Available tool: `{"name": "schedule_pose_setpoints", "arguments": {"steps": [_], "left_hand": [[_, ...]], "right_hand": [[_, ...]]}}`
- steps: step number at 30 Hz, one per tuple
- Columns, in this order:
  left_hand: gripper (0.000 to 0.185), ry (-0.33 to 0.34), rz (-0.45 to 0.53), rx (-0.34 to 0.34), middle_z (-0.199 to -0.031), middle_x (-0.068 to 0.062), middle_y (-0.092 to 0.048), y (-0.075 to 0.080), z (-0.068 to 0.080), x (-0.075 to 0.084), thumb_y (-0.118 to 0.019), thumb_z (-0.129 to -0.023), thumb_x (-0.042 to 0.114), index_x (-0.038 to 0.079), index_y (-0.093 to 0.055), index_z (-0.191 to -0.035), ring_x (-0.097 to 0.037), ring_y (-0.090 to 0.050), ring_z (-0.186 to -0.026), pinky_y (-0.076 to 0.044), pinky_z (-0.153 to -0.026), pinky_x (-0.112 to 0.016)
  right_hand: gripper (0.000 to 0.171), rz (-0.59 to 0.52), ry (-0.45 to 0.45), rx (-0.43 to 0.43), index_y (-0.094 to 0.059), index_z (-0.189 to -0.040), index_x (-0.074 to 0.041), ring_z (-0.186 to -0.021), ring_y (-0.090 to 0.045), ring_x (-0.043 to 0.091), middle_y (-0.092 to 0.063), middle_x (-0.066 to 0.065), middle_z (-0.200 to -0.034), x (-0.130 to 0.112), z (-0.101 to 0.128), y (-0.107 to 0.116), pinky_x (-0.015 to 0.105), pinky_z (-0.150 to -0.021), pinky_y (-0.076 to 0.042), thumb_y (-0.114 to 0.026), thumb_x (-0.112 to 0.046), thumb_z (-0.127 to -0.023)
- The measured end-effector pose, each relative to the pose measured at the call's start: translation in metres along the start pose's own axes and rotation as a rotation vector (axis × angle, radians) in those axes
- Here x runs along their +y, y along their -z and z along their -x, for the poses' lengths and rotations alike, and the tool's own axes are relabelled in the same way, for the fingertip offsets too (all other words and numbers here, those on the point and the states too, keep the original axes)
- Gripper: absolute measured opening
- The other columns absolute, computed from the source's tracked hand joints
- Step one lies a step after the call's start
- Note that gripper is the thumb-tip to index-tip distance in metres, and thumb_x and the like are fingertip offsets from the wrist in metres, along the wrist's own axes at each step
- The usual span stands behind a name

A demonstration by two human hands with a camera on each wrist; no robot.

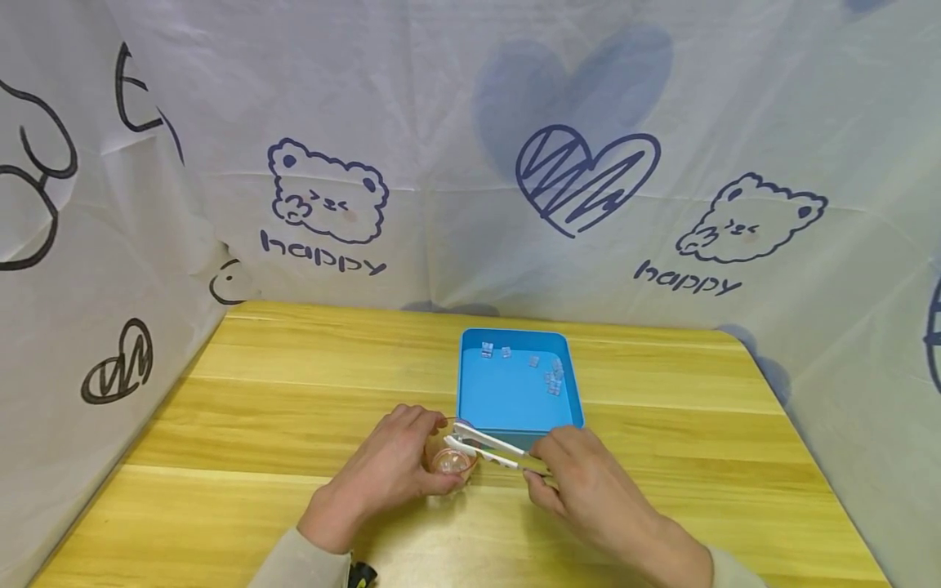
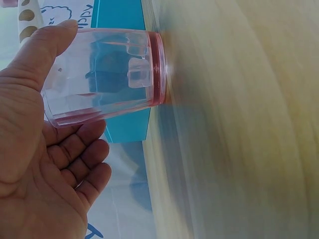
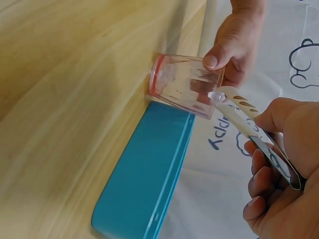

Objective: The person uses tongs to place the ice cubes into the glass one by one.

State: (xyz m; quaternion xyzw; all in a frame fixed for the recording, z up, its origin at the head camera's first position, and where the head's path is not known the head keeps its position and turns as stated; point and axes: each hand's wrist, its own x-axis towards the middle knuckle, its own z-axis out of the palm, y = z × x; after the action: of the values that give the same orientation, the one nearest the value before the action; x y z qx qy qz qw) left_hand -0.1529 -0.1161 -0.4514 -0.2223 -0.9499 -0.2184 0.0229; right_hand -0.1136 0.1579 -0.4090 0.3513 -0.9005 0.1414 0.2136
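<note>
While the left hand [image 1: 393, 469] curls its thumb and fingers round the small clear plastic cup with a pink-tinted base [image 1: 452, 459], the right hand [image 1: 581, 478] pinches a pair of white plastic tongs with slotted arms [image 1: 485, 445], whose tips sit over the cup's mouth with a small clear cube [image 3: 215, 94] caught between them. The cup stands upright on the light wooden table [image 1: 294, 392], just at seven o'clock of the shallow blue rectangular plastic tray [image 1: 470, 392] and almost touching its near wall. One clear cube [image 2: 139, 72] already lies inside the cup near the bottom. More of the same small clear cubes [image 1: 553, 377] lie scattered in the tray, mostly toward its two o'clock corner.

I judge the cubes light, hard and slick, likely to squirt out of the tong tips if squeezed off-centre; flat opposite faces are the place to grip. The cup looks thin, light and easy to tip, so a steady hold round its wall suits it.
</note>
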Motion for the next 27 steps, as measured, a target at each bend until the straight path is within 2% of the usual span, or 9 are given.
{"name": "schedule_pose_setpoints", "arguments": {"steps": [18,27], "left_hand": [[0.074,-0.004,-0.013,0.006,-0.114,0.003,-0.063,-0.0005,0.0003,0.0005,-0.075,-0.070,0.064,0.014,-0.061,-0.123,-0.014,-0.052,-0.105,-0.045,-0.098,-0.037],[0.073,-0.008,-0.022,0.010,-0.114,0.003,-0.063,-0.0001,0.0005,0.0011,-0.076,-0.069,0.063,0.014,-0.061,-0.122,-0.014,-0.052,-0.105,-0.045,-0.098,-0.038]], "right_hand": [[0.014,0.021,0.018,0.017,-0.063,-0.092,-0.016,-0.078,-0.050,0.005,-0.059,-0.009,-0.084,0.0044,0.0074,-0.0104,0.026,-0.070,-0.044,-0.070,-0.025,-0.084],[0.013,0.016,0.006,0.010,-0.063,-0.092,-0.016,-0.077,-0.048,0.004,-0.058,-0.010,-0.083,0.0044,0.0075,-0.0101,0.025,-0.070,-0.043,-0.069,-0.025,-0.085]]}}
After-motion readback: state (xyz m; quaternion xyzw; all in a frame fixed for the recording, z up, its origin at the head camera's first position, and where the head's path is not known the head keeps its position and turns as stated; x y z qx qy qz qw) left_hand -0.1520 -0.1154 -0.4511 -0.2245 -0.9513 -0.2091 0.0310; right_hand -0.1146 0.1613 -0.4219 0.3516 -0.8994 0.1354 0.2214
